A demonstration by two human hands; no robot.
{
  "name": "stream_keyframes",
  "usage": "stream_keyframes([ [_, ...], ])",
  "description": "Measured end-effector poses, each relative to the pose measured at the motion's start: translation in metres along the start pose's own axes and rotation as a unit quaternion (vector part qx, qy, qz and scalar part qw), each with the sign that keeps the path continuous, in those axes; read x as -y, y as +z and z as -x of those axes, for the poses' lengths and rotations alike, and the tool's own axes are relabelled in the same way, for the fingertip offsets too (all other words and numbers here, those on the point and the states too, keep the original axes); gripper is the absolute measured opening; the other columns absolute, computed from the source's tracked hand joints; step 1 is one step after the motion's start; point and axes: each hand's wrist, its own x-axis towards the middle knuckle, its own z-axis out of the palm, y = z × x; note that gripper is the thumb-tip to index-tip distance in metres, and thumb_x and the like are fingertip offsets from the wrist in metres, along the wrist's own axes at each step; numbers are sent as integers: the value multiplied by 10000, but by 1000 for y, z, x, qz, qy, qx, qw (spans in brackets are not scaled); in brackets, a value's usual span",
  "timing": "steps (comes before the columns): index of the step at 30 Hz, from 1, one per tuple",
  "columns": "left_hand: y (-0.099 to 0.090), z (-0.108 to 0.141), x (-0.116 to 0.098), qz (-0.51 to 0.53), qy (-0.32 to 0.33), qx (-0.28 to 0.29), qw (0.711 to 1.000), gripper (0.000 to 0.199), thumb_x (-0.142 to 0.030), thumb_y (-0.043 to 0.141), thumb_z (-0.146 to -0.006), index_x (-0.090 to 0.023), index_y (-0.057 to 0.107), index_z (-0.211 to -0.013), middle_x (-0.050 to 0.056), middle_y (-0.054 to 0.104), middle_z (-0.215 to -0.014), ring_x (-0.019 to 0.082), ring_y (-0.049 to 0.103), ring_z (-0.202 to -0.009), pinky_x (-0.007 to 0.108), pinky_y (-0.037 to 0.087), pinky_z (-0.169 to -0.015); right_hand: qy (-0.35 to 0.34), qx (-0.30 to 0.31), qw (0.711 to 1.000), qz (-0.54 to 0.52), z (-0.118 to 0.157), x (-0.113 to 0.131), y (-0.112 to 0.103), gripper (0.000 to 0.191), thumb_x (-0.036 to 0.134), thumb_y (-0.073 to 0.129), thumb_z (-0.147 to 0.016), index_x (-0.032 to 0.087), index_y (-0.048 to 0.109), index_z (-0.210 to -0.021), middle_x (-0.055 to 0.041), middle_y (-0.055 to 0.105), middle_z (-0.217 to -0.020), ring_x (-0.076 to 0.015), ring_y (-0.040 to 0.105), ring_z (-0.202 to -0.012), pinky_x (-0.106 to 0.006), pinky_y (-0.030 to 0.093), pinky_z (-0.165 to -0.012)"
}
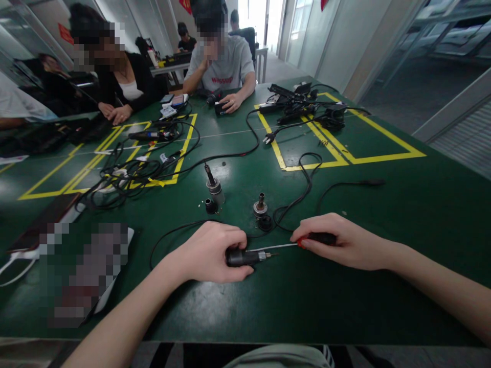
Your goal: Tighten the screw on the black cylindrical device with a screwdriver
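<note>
My left hand [217,251] is wrapped round a black cylindrical tool [245,257] with a metal collar and thin tip pointing right. In my right hand [341,240] is a screwdriver [301,243] with a red and black handle. Its thin shaft reaches left to the black tool, close to my left fingers. Beyond my hands, a metal motor part [215,191] stands upright with a black ring [210,206] beside it. Right of that are a smaller metal part [260,207] and another black ring [264,222].
Tangled black cables [126,176] lie at the left. More cabled tools [295,102] are at the back right. A phone-like object [111,283], partly pixelated, rests near my left forearm. Across the green table [383,204], people sit; one person's hand [232,103] touches a black item.
</note>
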Motion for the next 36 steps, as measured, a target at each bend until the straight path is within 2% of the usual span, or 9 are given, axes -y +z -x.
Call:
stream_keyframes([
  [3,-1,0,0,0,-2,3,1000,265,-319,836,-802,-202,599,-813,-63,560,-732,110,477,-632,249,290,-601,-16,-43,999,-9,2,-5,2,223,354,628,-1064,210,798,-1058,-44,774,-862,-169,702,-711,-277,540,-672],
  [5,-1,0,-1,-2,-3,4,1000,268,-320,841,-798,-202,601,-814,-62,562,-732,109,476,-628,249,291,-598,-17,-45,999,-16,3,-6,3,188,344,664,-1036,215,793,-1081,-43,770,-891,-170,705,-729,-276,552,-684],
  [11,-1,-1,-2,-14,-4,5,1000,267,-321,842,-797,-210,600,-812,-63,563,-729,112,484,-626,253,305,-594,-13,-3,1000,6,0,2,-3,158,282,664,-1038,199,779,-1106,-65,787,-949,-180,727,-796,-281,556,-725],
  [16,-1,-1,-1,-9,-2,3,1000,267,-327,841,-792,-209,603,-812,-58,571,-730,118,490,-631,256,307,-595,-7,6,1000,21,-2,4,-3,277,316,549,-1117,194,792,-1069,-66,795,-897,-179,713,-750,-290,550,-723],
  [22,-1,0,-2,0,-2,4,1000,250,-317,830,-798,-207,605,-811,-56,571,-723,117,484,-623,252,300,-597,-14,-6,1000,-12,1,1,-3,151,265,675,-1035,203,781,-1122,-65,779,-950,-182,727,-800,-284,567,-737],
  [27,-1,0,-1,1,-4,2,1000,255,-314,833,-790,-209,602,-807,-56,572,-720,119,485,-623,251,303,-597,-22,-12,1000,-17,1,0,-1,173,198,715,-979,204,780,-1140,-72,750,-1021,-186,737,-865,-284,587,-774],
  [36,-1,-1,-2,-10,-6,7,1000,262,-331,831,-801,-210,600,-811,-55,575,-726,122,495,-630,256,311,-598,-22,1,1000,-14,-2,3,-3,200,266,593,-1101,198,781,-1098,-76,793,-952,-187,736,-825,-299,581,-760],
])
